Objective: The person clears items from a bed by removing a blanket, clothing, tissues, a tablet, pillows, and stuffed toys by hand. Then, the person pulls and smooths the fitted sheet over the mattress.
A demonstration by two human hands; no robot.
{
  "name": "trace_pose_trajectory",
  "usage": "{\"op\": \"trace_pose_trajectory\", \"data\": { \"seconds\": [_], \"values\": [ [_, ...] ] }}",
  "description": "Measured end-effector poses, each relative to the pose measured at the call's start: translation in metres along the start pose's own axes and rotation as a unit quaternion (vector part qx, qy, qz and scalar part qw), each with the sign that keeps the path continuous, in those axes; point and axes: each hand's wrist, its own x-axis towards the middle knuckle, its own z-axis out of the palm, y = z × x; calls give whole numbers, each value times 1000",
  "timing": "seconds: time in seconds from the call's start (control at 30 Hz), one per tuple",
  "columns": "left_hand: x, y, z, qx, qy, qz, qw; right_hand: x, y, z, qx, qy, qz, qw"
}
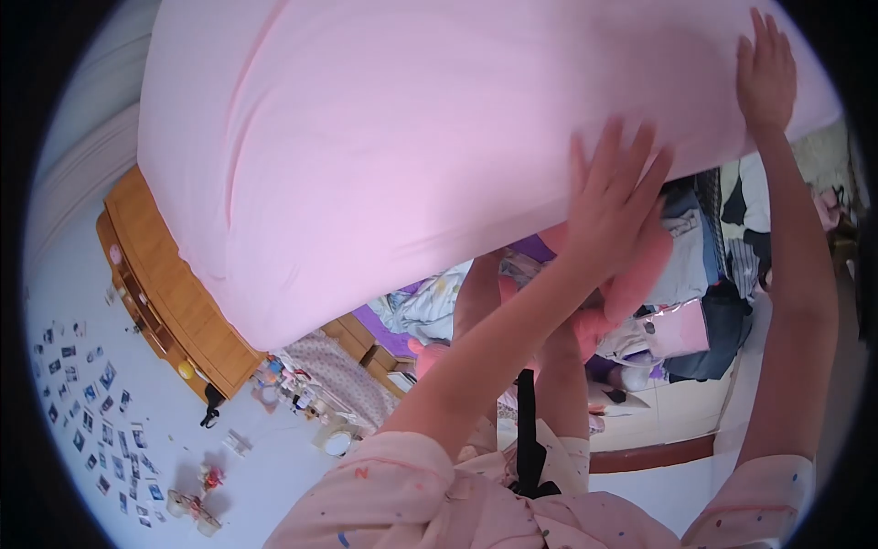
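Note:
A broad pink sheet (393, 137), pulled mostly smooth over what looks like a mattress, fills the upper part of the view. A few long creases run down its left side. My left hand (615, 201) is over the sheet's near edge with its fingers spread, slightly blurred; whether it touches the cloth I cannot tell. Farther right, my right hand (768, 82) lies flat on the sheet near its right end, fingers stretched out. Neither hand holds anything. Below my left hand is a coral-pink soft thing (640, 279), partly hidden by my forearm.
Wooden furniture with shelves (178, 284) stands against the left end of the sheet. Small photos (101, 421) cover the pale wall. Folded clothes (686, 256) and a pink bag (679, 328) are at the right. Purple and white cloth (425, 306) lies beside my legs.

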Motion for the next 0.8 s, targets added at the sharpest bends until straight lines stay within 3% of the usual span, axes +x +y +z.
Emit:
{"op": "trace_pose_trajectory", "data": {
  "seconds": [0.17,0.33,0.4,0.47,0.5,0.57,0.63,0.73,0.8],
  "values": [
    [-141,-66,-89,117,-54,-87,988,4,6,5,-46,1,-35,998],
    [-189,-144,-170,265,-87,-242,929,13,18,11,-108,-27,-85,990],
    [-189,-160,-188,236,-93,-236,938,15,19,10,-195,-154,-20,969],
    [-184,-161,-194,212,-98,-223,946,36,2,-4,-252,-230,-97,935],
    [-181,-157,-198,192,-89,-235,949,61,-73,-42,-20,-185,52,981],
    [-170,-156,-201,169,-69,-249,951,66,-151,-56,-107,-84,-173,976],
    [-162,-153,-202,144,-93,-231,958,72,-236,-50,160,-62,-93,981],
    [-136,-158,-207,108,-104,-174,973,79,-309,-30,103,-138,-129,977],
    [-116,-167,-207,102,-121,-174,972,73,-321,-7,57,-155,-76,983]
  ]
}}
